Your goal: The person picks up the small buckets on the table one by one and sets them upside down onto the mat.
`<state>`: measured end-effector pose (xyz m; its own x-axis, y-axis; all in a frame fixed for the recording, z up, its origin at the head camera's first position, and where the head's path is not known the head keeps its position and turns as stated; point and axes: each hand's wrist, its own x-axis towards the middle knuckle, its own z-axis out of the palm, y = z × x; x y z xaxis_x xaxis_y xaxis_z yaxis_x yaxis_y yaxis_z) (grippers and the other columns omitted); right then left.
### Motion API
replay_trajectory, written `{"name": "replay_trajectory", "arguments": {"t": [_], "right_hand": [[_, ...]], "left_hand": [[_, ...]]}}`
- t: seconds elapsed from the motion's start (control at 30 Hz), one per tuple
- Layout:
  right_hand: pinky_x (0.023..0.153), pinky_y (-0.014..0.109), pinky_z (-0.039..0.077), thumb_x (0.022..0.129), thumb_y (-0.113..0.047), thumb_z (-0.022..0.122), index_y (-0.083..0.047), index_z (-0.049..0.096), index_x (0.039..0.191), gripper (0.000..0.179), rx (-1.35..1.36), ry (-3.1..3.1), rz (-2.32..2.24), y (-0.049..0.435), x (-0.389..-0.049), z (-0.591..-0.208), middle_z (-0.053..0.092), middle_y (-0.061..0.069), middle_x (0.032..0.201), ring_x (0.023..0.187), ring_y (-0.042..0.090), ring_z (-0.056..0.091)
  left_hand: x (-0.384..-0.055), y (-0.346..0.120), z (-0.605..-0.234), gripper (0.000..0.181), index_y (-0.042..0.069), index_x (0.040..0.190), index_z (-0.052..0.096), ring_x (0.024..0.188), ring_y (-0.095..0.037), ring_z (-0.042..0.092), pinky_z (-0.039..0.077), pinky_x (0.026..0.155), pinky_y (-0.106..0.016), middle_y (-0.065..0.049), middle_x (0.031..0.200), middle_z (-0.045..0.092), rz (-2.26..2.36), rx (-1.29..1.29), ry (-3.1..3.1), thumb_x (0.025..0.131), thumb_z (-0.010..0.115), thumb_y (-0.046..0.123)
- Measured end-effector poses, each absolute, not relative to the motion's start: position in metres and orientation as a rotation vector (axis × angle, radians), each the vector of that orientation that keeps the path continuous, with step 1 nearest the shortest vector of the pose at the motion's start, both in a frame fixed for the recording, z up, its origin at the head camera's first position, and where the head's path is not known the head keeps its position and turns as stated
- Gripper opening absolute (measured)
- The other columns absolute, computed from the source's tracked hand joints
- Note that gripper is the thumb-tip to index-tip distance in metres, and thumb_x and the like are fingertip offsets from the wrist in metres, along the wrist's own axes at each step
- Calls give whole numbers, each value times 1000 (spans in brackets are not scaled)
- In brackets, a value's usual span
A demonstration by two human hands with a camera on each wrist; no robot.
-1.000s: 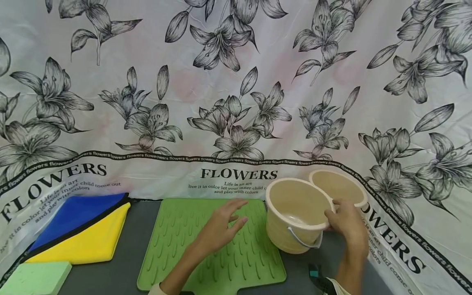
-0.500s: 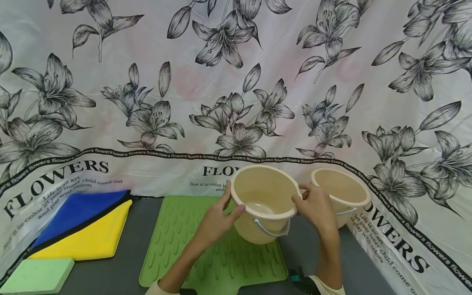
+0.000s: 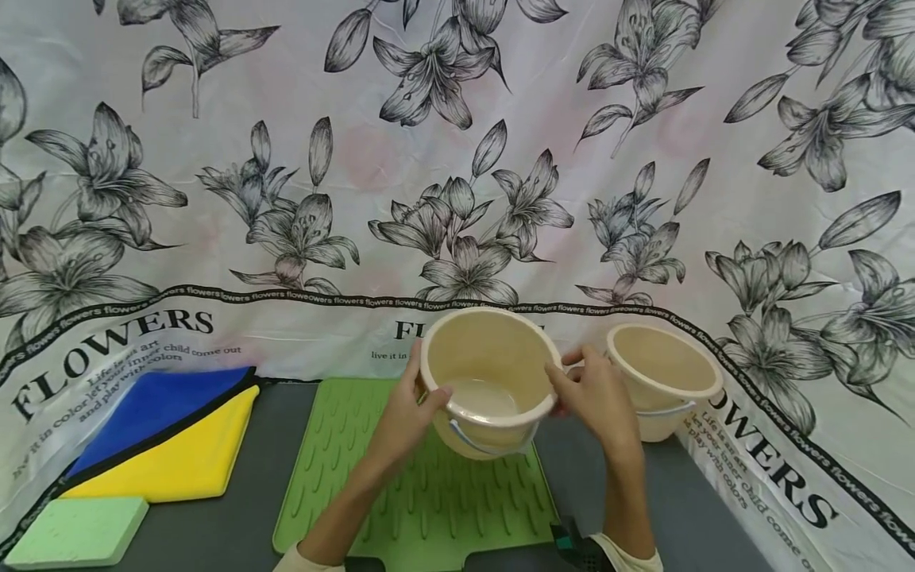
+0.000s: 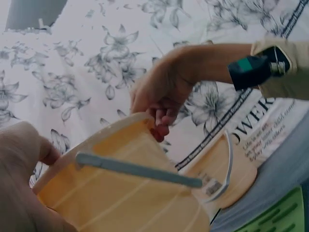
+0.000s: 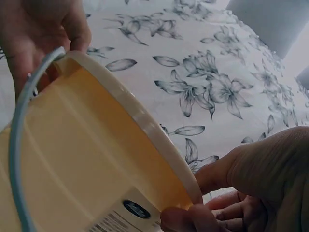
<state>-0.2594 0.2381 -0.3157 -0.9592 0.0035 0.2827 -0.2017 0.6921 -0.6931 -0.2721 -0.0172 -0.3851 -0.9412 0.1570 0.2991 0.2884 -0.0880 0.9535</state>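
A cream plastic bucket (image 3: 493,433) with a thin blue-grey handle (image 4: 137,169) is held up above the green mat (image 3: 322,477), its mouth tilted toward me. My left hand (image 3: 403,417) grips the rim at the left, thumb over the edge. At the right, my right hand (image 3: 595,397) pinches the same rim between thumb and fingers. A label (image 5: 130,215) with a barcode shows on the bucket's side in the right wrist view. The bucket looks empty inside.
A second cream bucket (image 3: 661,413) stands on the dark table (image 3: 686,500) at the right. A blue and yellow folded cloth (image 3: 171,453) and a pale green block (image 3: 79,528) lie at the left. A floral curtain (image 3: 457,199) hangs behind.
The bucket has moved left and up from the table beside the second bucket to above the mat. My left hand, earlier empty, has taken hold of its left rim.
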Motion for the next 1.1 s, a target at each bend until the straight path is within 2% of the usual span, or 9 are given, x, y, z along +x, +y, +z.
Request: {"name": "replay_trajectory", "arguments": {"t": [0.17, 0.33, 0.43, 0.5, 0.57, 0.67, 0.83, 0.9, 1.1], "right_hand": [[49, 32, 60, 102, -18, 68, 8, 48, 114, 35, 319, -2645, 1345, 233, -265, -321, 74, 19, 73, 53, 19, 71], [48, 33, 60, 103, -21, 68, 5, 47, 108, 34, 467, -2673, 1423, 222, -270, -326, 73, 18, 71, 52, 22, 70], [54, 31, 61, 104, -25, 67, 3, 50, 112, 34, 444, -2661, 1439, 217, -271, -325, 74, 20, 82, 62, 24, 72], [62, 31, 64, 105, -29, 65, 2, 54, 120, 37, 401, -2636, 1437, 215, -273, -325, 73, 23, 97, 76, 25, 74], [72, 30, 65, 106, -33, 63, 0, 55, 132, 43, 371, -2618, 1428, 213, -275, -325, 71, 25, 113, 91, 26, 75], [81, 33, 66, 107, -37, 60, -2, 50, 148, 55, 395, -2613, 1455, 209, -277, -326, 66, 28, 128, 106, 31, 74], [79, 31, 66, 105, -33, 65, -2, 52, 150, 56, 498, -2630, 1460, 207, -278, -327, 68, 26, 122, 100, 28, 75], [78, 27, 65, 102, -30, 69, -1, 57, 146, 53, 530, -2633, 1444, 207, -277, -327, 70, 24, 117, 96, 24, 75], [79, 30, 61, 100, -27, 72, -4, 56, 146, 53, 608, -2649, 1411, 207, -274, -326, 69, 20, 113, 92, 20, 72]], "left_hand": [[-272, -19, -382, 86, 11, 168, 2, 157, -46, 27, 51, 110, -39, -9, 177, -8, -2368, -329, -1877, 94, 41, -8], [-280, -31, -380, 85, 5, 168, 6, 162, -41, 12, 32, 123, -49, -11, 178, -3, -2549, -178, -1639, 90, 35, -15], [-283, -45, -377, 83, 4, 167, 12, 161, -40, 20, 33, 122, -51, -15, 177, 8, -2557, -148, -1638, 90, 36, -15], [-283, -55, -374, 81, 6, 167, 18, 158, -39, 28, 46, 115, -42, -15, 176, 15, -2541, -152, -1676, 91, 37, -13], [-283, -64, -371, 79, 8, 166, 23, 154, -38, 36, 59, 97, -30, -13, 175, 19, -2509, -173, -1712, 91, 38, -13], [-283, -74, -365, 78, 12, 166, 27, 153, -34, 39, 59, 79, -20, -10, 174, 23, -2468, -236, -1744, 92, 39, -13], [-282, -86, -360, 83, 16, 166, 25, 154, -32, 39, 54, 106, -40, -13, 171, 32, -2400, -375, -1745, 92, 40, -18], [-282, -91, -359, 85, 14, 167, 22, 153, -34, 40, 49, 107, -49, -15, 169, 34, -2358, -436, -1747, 91, 40, -20], [-279, -101, -356, 87, 16, 167, 24, 149, -32, 45, 58, 99, -36, -19, 167, 38, -2267, -584, -1737, 90, 39, -21]]}}
